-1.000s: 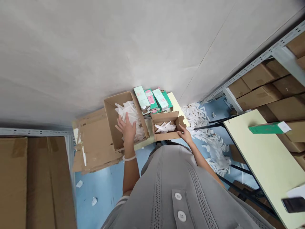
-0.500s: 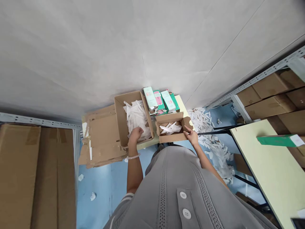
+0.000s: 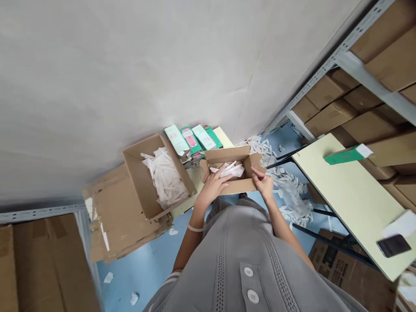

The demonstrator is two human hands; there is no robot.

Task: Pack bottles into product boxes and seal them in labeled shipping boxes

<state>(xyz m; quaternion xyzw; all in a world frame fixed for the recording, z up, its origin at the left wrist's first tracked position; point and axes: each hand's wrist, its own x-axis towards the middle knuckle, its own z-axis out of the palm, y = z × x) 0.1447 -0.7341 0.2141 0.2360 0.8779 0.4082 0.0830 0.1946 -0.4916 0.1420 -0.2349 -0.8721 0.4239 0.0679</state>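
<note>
In the head view a small open cardboard box point(image 3: 238, 186) stands before me with several white wrapped, stick-like pieces point(image 3: 234, 170) inside. My left hand point(image 3: 212, 189) lies over its front left corner, fingers stretched toward those pieces; no held item shows in it. At the front right corner my right hand point(image 3: 264, 185) pinches the box's edge near the side flap. A larger open carton point(image 3: 143, 190) to the left holds a heap of similar white pieces point(image 3: 165, 180).
Green and pink boxes point(image 3: 191, 139) stand behind the small box, against the wall. Flattened cardboard point(image 3: 120, 206) lies at left. White pieces point(image 3: 289, 190) litter the floor at right, near a pale table point(image 3: 351, 195) bearing a phone point(image 3: 394, 245). Shelves point(image 3: 354, 78) hold cartons.
My left hand has moved from the larger carton across to the small box. My right hand stays at the small box's right end. The view has turned to the right.
</note>
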